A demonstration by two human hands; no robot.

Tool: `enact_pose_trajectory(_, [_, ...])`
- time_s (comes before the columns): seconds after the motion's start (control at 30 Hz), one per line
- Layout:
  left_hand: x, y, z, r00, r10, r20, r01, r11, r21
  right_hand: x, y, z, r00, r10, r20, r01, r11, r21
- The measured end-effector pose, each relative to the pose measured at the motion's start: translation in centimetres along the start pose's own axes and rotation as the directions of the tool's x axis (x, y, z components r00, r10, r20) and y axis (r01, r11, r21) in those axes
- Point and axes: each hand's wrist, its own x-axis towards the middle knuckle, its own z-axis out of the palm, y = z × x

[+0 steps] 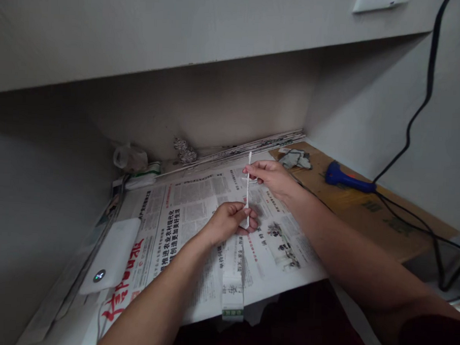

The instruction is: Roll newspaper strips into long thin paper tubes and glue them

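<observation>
A thin white rolled paper stick [248, 189] stands nearly upright between my two hands. My right hand [270, 175] pinches it near the upper end, its tip poking out above the fingers. Lower down, my left hand [233, 221] is closed around the bottom part, thumb pressed on it. A short thin crosspiece shows by the right fingers; I cannot make out what it is. Below the left hand, a narrow strip of newspaper [233, 279] runs toward me past the edge of the newspaper sheet [200, 227]; whether it joins the stick is hidden.
A white power bank [112, 256] with a lit display lies at left. Long thin paper sticks [254, 145] line the back wall, near a plastic bag [130, 158]. At right, a blue glue gun [347, 177] with a black cord rests on cardboard [395, 225], near crumpled scraps [295, 158].
</observation>
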Motion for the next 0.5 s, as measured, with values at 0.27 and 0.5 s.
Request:
enact_pose_trajectory(0.27, [0.03,-0.06,-0.09,1.0,-0.002,-0.006,0.002,1.0,-0.007,-0.1,-0.02,-0.4,0.997,-0.028,0.073,0.03,0.999,-0.03])
enact_pose_trajectory(0.5, [0.12,-0.13,-0.19,1.0,0.004,-0.025,-0.005,1.0,-0.025,-0.44,0.02,-0.17,0.988,0.053,0.147,-0.037,0.994,-0.107])
